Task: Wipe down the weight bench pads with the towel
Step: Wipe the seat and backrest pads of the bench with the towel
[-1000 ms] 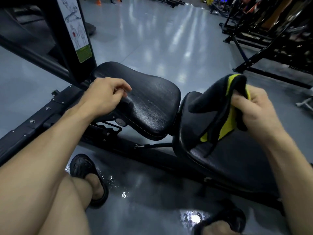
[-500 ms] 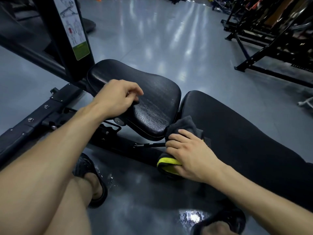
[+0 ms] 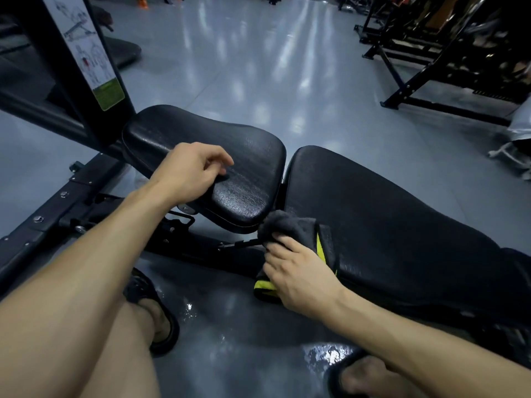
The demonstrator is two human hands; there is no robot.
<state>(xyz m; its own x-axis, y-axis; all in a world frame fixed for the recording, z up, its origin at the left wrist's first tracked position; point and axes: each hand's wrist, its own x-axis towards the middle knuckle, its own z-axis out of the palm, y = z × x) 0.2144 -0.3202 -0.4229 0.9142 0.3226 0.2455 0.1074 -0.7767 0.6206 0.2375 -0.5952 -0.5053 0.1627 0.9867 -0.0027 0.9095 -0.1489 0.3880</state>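
A black seat pad (image 3: 218, 156) lies left of centre, with the long black back pad (image 3: 388, 214) stretching off to the right. A dark grey towel with yellow trim (image 3: 296, 228) is pressed against the near-left corner and side of the back pad. My right hand (image 3: 298, 274) lies on the towel, fingers spread over it. My left hand (image 3: 189, 170) rests on the near edge of the seat pad, fingers curled, thumb on top.
The bench's black steel frame (image 3: 57, 202) runs left, with an upright post carrying an instruction label (image 3: 86, 53). My legs and dark sandals (image 3: 155, 311) are on the wet grey floor below. Black racks (image 3: 431, 53) stand at the far right.
One second ago my right hand held the towel up above the back pad. It has since come down and pressed the towel onto the pad's near-left edge. My left hand stayed on the seat pad.
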